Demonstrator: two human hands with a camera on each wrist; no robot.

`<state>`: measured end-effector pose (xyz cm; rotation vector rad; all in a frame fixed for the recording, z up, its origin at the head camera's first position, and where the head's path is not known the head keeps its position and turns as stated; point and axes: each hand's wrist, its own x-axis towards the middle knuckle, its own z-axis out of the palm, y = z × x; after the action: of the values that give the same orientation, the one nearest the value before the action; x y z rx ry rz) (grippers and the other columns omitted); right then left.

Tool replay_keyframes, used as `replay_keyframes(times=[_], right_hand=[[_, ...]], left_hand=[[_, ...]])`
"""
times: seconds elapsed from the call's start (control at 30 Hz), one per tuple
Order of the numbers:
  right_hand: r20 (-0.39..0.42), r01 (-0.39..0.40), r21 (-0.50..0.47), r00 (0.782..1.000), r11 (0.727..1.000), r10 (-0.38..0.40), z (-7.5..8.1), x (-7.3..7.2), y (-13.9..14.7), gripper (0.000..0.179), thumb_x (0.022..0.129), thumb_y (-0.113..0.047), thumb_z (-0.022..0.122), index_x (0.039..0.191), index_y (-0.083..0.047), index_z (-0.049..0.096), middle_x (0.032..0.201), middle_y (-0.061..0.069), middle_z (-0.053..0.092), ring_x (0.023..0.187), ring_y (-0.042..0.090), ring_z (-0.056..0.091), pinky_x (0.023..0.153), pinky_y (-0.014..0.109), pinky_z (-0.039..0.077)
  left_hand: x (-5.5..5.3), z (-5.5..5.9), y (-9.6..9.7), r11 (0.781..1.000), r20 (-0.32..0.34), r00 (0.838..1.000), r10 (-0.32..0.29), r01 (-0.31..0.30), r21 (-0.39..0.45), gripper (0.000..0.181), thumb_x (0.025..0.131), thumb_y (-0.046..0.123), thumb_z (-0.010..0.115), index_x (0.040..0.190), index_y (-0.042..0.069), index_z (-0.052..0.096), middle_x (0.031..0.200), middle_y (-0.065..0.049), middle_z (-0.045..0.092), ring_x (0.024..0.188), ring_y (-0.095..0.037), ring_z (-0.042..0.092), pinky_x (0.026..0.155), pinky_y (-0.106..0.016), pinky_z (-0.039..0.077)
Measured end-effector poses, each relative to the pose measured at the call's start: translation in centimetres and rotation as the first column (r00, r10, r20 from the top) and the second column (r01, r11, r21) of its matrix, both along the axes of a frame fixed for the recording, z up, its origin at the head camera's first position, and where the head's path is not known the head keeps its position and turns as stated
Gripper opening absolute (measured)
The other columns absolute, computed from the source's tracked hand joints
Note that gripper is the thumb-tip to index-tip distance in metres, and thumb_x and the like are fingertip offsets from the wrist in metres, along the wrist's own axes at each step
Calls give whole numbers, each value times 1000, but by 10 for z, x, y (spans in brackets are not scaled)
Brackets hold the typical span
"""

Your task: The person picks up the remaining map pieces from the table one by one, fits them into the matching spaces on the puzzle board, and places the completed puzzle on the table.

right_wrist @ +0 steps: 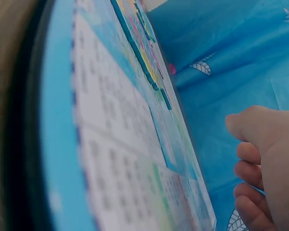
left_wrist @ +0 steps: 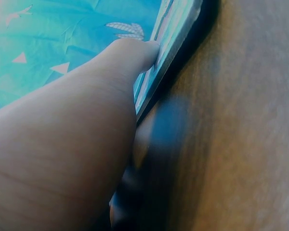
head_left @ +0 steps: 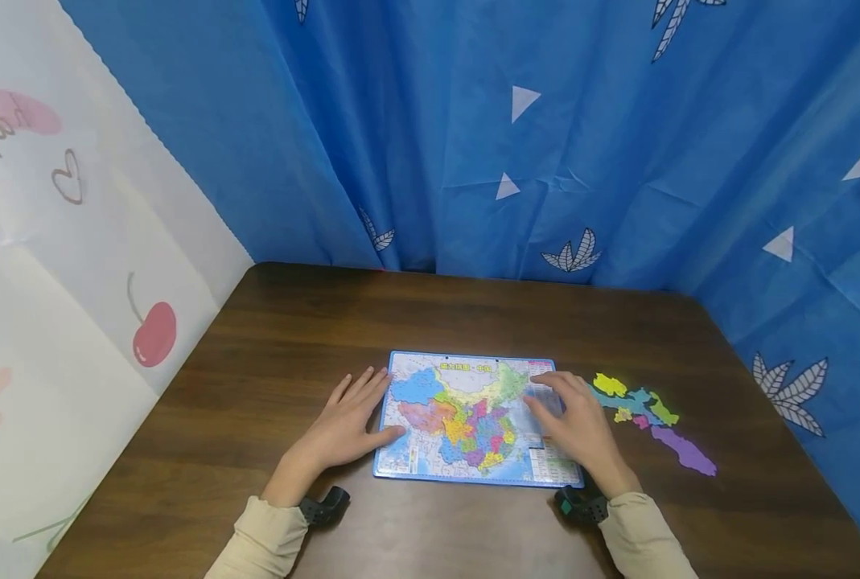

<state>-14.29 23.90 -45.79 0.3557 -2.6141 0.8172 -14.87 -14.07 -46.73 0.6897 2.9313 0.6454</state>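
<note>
A map puzzle board [head_left: 545, 481] with a blue rim lies on the table, covered with coloured region pieces [head_left: 479, 426]. At its left edge is my left hand [head_left: 346, 422], fingers extended and thumb resting on the board's face. The left wrist view shows that thumb [left_wrist: 147, 52] against the board's edge. My right hand [head_left: 578, 418] hovers over the board's right side, fingers loosely bent and nothing between them. In the right wrist view, its fingers [right_wrist: 249, 168] stand apart from the printed surface.
To the right of the board lie several loose pieces: a yellow one [head_left: 609, 384], a teal one [head_left: 638, 397], a green one [head_left: 664, 409], a small pink one [head_left: 640, 421] and a long purple one [head_left: 685, 450]. A blue curtain [head_left: 458, 145] hangs behind the wooden table [head_left: 314, 322].
</note>
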Motion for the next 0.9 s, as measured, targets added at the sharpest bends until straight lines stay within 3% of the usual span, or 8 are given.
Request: replay_keyframes(times=[0.2,0.9], right_hand=[[-23,3,10,1000,1000,-3,3,1,3,36,88,-21,83,119,-7,73,121,13,70,111,32,63,93,56,55],[44,109,56,993,993,-111,1,4,26,44,91,-25,79,129,-6,68,129,18,66,119,40,59,99,65,50]], left_hand=[[-2,1,0,1000,-12,1000,6,-6,5,94,93,66,60,162,9,33,170,-9,27,159,-32,18,128,-60,8],[-2,-2,-1,1000,-9,1000,1,-1,-9,95,92,68,60,162,10,31,170,-9,25,160,-32,17,128,-60,7]])
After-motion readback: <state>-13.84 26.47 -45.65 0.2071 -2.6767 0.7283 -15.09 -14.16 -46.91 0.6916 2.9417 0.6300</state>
